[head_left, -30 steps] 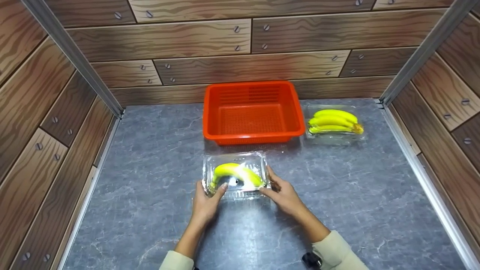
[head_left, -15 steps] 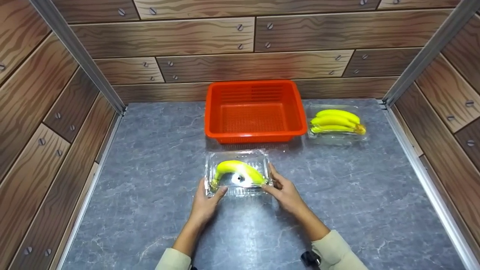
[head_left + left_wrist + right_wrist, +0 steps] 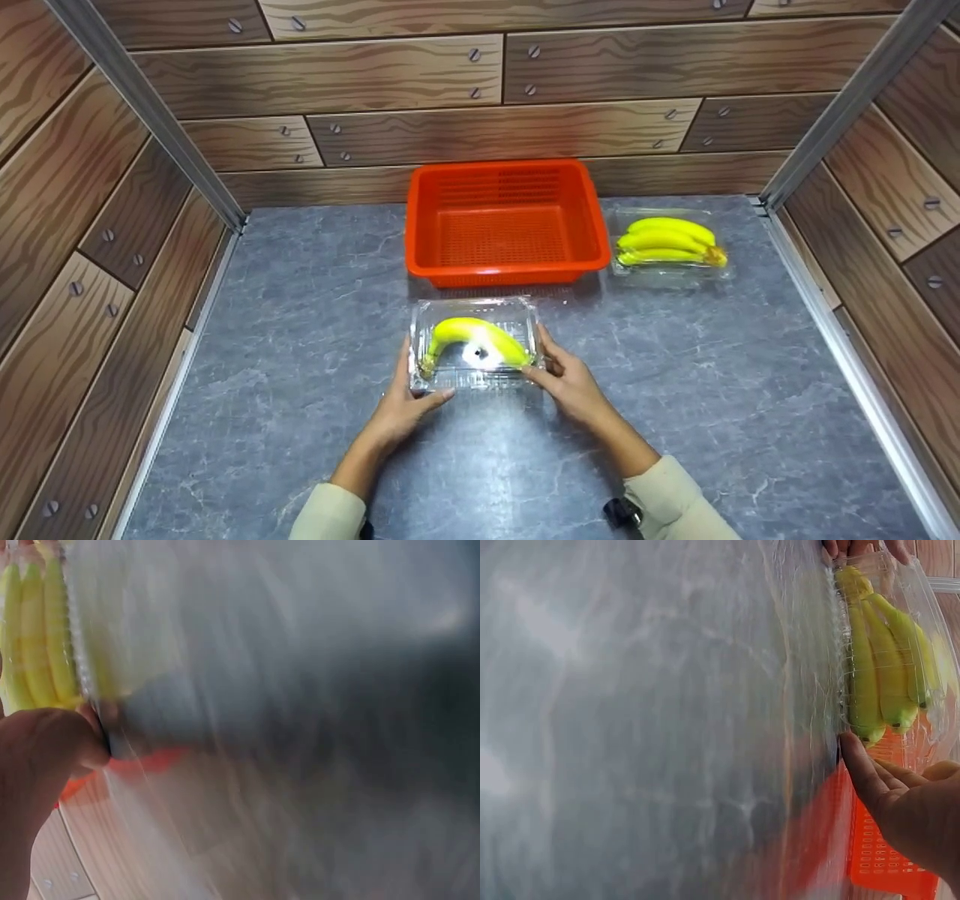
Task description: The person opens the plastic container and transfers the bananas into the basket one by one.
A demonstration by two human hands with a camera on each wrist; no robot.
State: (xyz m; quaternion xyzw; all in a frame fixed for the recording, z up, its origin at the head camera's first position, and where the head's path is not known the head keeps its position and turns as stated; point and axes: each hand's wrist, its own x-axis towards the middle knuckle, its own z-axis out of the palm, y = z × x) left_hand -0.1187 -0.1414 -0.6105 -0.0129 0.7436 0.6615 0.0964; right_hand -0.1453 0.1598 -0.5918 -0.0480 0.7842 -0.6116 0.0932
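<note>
A clear plastic clamshell box lies on the grey table in front of the red basket. Inside it is a bunch of yellow bananas, showing as one curved banana from above and as several side by side in the right wrist view. My left hand rests at the box's left side, fingers along the wall, the straight thumb just off the front edge. At the front right corner, my right hand holds the box between thumb and fingers. Its fingertips are partly hidden behind the box.
Behind the box stands a red plastic basket against the wood-patterned back wall. To the basket's right lies a second clear box with several bananas. Metal rails edge the grey table.
The box has slid slightly away from me, toward the basket. My left thumb has come off its front and my left wrist has shifted left. The right hand keeps its hold.
</note>
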